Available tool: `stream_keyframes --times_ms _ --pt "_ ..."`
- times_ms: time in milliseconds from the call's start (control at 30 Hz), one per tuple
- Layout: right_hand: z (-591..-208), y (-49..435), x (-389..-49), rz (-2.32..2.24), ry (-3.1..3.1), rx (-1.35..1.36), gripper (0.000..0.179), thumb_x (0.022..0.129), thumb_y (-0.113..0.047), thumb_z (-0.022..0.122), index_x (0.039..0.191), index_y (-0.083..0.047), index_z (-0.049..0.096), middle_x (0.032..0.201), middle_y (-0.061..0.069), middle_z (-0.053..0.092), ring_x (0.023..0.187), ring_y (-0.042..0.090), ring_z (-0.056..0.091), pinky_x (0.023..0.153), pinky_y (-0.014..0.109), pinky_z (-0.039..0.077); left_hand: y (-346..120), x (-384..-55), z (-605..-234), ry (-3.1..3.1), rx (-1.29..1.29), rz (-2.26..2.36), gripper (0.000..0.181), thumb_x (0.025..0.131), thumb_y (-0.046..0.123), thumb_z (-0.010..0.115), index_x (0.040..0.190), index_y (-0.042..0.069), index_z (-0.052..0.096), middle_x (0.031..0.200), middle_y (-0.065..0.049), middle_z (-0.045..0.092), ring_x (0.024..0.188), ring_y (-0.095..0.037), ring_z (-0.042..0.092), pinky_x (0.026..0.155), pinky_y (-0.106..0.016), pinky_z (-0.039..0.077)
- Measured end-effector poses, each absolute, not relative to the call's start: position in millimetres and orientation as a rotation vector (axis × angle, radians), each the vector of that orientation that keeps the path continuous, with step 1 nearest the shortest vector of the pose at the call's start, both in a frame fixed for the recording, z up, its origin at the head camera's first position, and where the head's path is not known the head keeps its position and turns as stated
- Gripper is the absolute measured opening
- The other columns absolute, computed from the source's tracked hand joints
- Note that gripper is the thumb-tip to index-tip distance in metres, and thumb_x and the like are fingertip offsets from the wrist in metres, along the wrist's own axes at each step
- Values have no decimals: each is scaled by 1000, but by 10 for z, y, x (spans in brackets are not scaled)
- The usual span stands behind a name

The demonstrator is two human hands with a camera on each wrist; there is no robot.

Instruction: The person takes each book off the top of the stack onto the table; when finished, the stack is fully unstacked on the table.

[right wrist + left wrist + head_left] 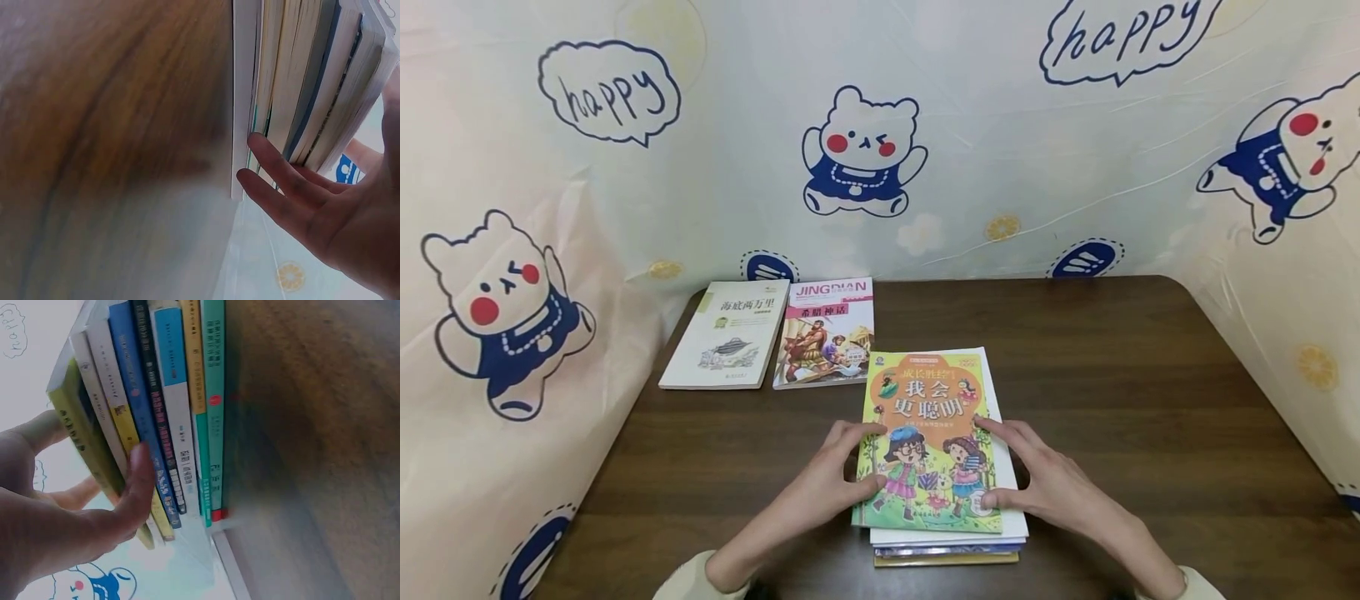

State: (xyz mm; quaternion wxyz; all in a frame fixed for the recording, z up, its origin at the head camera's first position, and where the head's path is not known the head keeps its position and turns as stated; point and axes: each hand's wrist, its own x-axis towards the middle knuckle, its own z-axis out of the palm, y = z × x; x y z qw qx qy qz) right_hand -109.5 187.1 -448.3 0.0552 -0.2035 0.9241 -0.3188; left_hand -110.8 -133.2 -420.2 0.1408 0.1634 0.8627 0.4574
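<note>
A yellow-green children's book (936, 467) with cartoon children on its cover lies on top of a stack of books (951, 550), shifted left of the white one beneath. My left hand (835, 471) grips its left edge, thumb and index fingertips on the cover. In the left wrist view a finger (137, 494) of that hand reaches across the upper spines. My right hand (1048, 475) holds the opposite edge, thumb near the lower corner. The right wrist view shows other right fingers (294, 178) stretched along the page edges (294, 69) of the stack.
Two books lie side by side at the back left of the brown wooden table (1112, 375): a cream one (730, 333) and a colourful one (827, 333) titled JINGDIAN. A bear-printed cloth (970, 167) hangs behind and along the sides.
</note>
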Motion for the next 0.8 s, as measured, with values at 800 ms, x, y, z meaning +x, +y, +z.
stream_keyframes --times_ms 800 --pt "-4388 1954 -1118 -972 2661 -645 86 76 -63 69 148 -37 32 142 9 41 111 27 52 80 48 50 -1292 -1279 -4122 1793 277 1852 74 84 -5 64 148 10 29 112 -24 64 91 -33 69 77 -40 56"
